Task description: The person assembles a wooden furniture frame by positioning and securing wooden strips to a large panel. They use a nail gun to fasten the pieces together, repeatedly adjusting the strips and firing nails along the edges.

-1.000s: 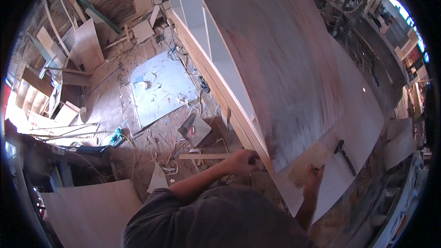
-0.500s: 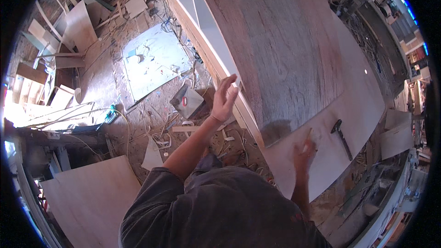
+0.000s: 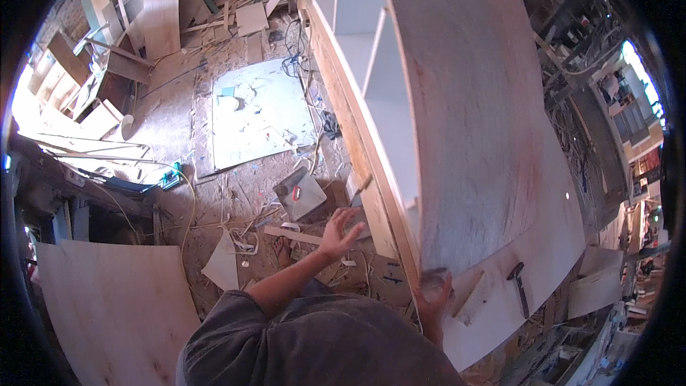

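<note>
While the cabinet [image 3: 475, 129] fills two o'clock, I see a gap between its edge and the left hand [image 3: 339, 234], fingers apart at six. The right hand [image 3: 433, 306], grip unclear, has moved to its near corner, five o'clock; hammer [image 3: 520, 289] at four.

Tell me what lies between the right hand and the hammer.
In the head view, a narrow tan strip lies between the right hand and the hammer.

Fisheye view from the head
Looks down from close above the shirt [image 3: 321, 343], out across the floor [image 3: 168, 118]
</note>
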A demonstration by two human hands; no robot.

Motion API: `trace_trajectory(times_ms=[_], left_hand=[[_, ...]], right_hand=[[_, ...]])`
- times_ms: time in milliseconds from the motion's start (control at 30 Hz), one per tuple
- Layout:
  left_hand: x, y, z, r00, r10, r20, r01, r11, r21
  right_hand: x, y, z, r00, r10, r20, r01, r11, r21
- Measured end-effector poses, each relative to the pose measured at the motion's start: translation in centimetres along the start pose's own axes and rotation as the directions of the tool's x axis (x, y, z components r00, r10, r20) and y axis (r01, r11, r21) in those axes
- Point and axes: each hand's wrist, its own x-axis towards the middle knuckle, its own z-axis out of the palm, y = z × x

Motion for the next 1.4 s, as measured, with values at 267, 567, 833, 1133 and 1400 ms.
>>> trace_trajectory(times_ms=[267, 567, 833, 1133, 1400], left_hand=[[7.5, 2.8, 0.6, 0.903, 0.311, 0.297, -0.324, 0.946, -0.007], [12.8, 6.4, 4.2, 0.602, 0.345, 0.72, -0.512, 0.859, 0.017], [15.0, 4.5, 9.6, 0.712, 0.51, 0.482, -0.507, 0.849, -0.149], [15.6, 5.1, 11.3, 0.659, 0.562, 0.5, -0.404, 0.825, -0.396], [13.7, 4.0, 14.2, 0.685, 0.665, 0.297, -0.492, 0.723, -0.485]], right_hand=[[-1.5, 0.4, 1.8, 0.991, 0.079, -0.11, -0.1, 0.975, -0.199], [-1.8, 1.5, 1.1, 0.91, 0.407, -0.076, -0.413, 0.878, -0.242], [0.9, -6.2, 1.2, 0.828, 0.56, 0.033, -0.498, 0.759, -0.419], [4.2, -9.6, 0.7, 0.797, 0.603, 0.01, -0.428, 0.577, -0.695], [2.7, -6.3, -0.1, 0.827, 0.561, 0.017, -0.355, 0.547, -0.758]])
